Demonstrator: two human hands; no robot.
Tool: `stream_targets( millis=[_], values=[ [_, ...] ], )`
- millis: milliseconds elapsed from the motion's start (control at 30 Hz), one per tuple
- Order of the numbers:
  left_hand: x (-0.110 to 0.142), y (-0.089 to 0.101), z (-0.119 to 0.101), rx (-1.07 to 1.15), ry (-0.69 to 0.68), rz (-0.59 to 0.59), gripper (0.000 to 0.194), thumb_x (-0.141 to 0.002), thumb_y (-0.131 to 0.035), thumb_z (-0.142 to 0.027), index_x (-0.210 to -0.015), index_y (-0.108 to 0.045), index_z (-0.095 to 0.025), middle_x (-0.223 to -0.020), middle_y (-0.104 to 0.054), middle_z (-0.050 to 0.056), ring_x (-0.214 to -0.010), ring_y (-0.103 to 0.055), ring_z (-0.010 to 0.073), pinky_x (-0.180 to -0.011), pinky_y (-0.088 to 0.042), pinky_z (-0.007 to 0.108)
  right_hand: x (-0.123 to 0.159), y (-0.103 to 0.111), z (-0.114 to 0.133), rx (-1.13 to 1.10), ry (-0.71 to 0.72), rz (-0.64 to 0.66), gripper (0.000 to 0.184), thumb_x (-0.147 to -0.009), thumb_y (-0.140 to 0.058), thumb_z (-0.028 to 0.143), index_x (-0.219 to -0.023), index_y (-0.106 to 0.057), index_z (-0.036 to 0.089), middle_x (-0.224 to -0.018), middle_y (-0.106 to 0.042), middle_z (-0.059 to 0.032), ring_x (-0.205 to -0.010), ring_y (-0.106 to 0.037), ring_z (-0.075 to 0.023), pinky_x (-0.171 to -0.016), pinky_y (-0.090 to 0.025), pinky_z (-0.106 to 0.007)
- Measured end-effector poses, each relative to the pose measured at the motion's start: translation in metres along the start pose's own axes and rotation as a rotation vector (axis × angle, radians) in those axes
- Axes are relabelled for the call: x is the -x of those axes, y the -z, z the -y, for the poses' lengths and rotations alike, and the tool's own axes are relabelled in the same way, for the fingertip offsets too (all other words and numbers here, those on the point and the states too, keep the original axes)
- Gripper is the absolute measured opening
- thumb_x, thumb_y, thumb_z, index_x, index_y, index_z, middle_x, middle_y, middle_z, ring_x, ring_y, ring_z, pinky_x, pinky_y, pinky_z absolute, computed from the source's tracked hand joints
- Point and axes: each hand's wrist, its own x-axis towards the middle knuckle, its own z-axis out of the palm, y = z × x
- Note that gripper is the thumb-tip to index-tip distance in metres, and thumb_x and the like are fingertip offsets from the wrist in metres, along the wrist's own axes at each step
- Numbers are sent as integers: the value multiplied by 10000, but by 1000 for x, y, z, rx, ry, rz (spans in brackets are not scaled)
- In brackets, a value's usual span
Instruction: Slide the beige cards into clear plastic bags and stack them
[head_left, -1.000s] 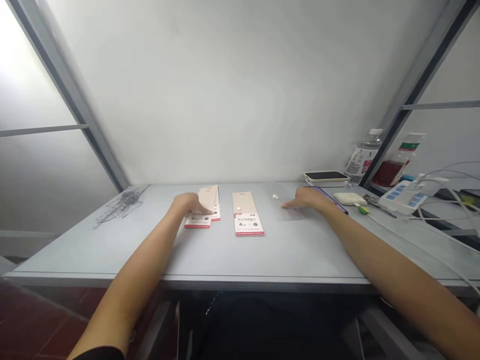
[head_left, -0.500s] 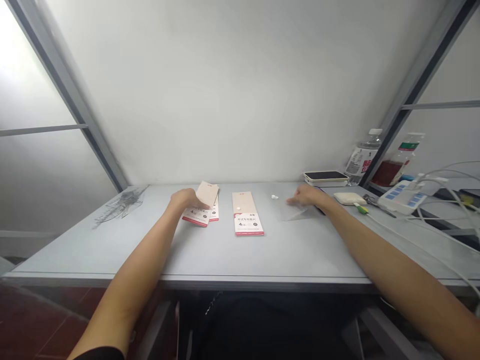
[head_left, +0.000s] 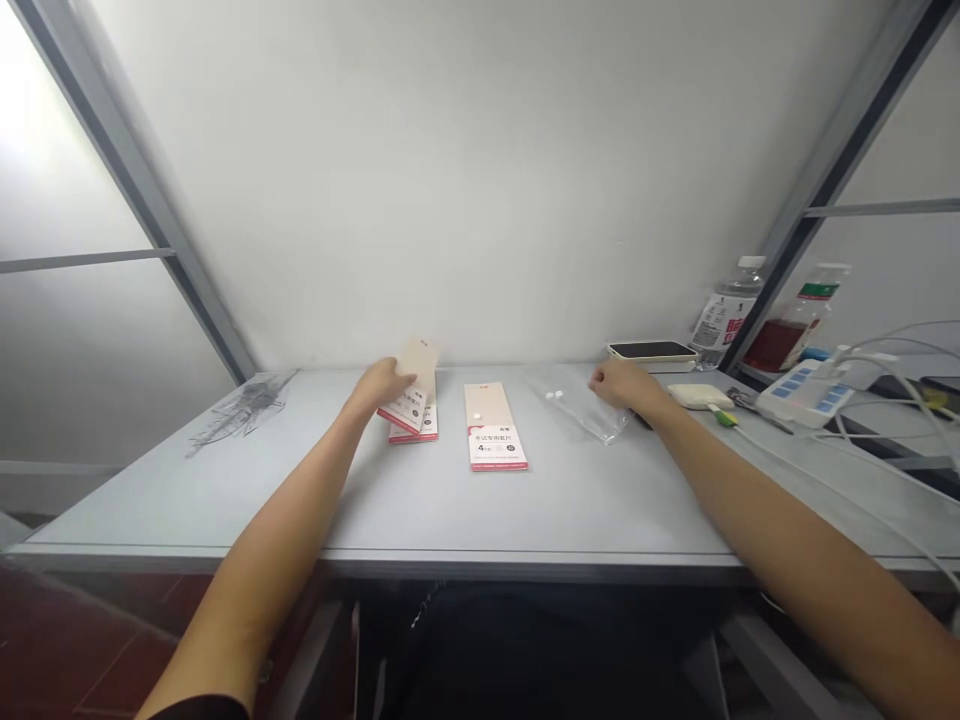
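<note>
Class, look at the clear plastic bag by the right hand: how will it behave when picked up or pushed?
The clear plastic bag looks thin and floppy, lying flat and creased. It is probably very light, so it may skid on the smooth table. The small white pieces near its end might shift.

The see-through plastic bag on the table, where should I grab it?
Pinch the corner nearest you, at the bag's right end, coming in from the right, where your right hand already is. The see-through plastic bag lies thin and flat, so a corner is easy to lift. The small white pieces sit toward the left end, away from your fingers.
</note>
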Motion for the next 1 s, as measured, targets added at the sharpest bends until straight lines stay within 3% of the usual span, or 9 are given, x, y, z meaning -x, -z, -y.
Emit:
stream_targets(
  millis=[133, 233, 300, 400, 567, 767, 1000],
  values=[
    [12, -6, -16, 356, -131, -17, 384, -796, -483, -432, -1081, -497, -174, -972, -674, 93, -739, -660, 188, -606, -494, 261, 11, 9, 19, -365, 34, -30, 68, -768, -482, 212, -764, -544, 183, -724, -665, -44, -626, -619, -160, -570, -443, -252],
    [25, -19, -30, 588, -211, 32, 388, -798, -499, -414, -1103, -502, -173, -957, -676, 89, -691, -656, 179, -593, -506, 275, 26, 9, 39, -554, 114, -168, 104, -828, -438, 277, -847, -491, 189, -758, -666, -51, -600, -630, -143, -547, -456, -235],
    [36, -30, -39, 670, -272, 92, 407, -794, -508, -423, -1117, -505, -175, -926, -680, 81, -678, -655, 181, -574, -506, 277, 37, 7, 53, -559, 193, -249, 134, -856, -420, 310, -879, -470, 188, -804, -671, -71, -612, -638, -149, -572, -460, -246],
    [51, -44, -50, 723, -354, 201, 423, -795, -508, -446, -1122, -520, -177, -896, -687, 79, -694, -657, 191, -564, -504, 272, 51, 3, 70, -511, 313, -313, 115, -867, -413, 300, -869, -452, 193, -1110, -622, -130, -696, -649, -162, -621, -472, -274],
    [61, -54, -56, 643, -321, 113, 362, -807, -495, -408, -1087, -558, -189, -941, -687, 85, -747, -658, 205, -595, -505, 282, 65, 1, 82, -518, 449, -360, 122, -880, -396, 325, -859, -412, 205, -1294, -514, -146, -778, -657, -189, -657, -499, -316],
    [51, -58, -50, 676, -295, 49, 364, -811, -497, -426, -1081, -549, -187, -972, -675, 89, -769, -653, 198, -626, -514, 293, 71, 2, 86, -877, 511, -268, 235, -890, -370, 466, -888, -367, 231, -1404, -383, -142, -899, -655, -211, -717, -540, -370],
    [49, -63, -51, 912, -344, 151, 447, -780, -536, -485, -1121, -502, -199, -922, -672, 76, -722, -655, 184, -580, -522, 287, 71, 0, 92, -1242, 562, -133, 282, -871, -412, 521, -872, -329, 251, -1442, -327, -83, -1066, -592, -210, -881, -499, -439]
  ],
)
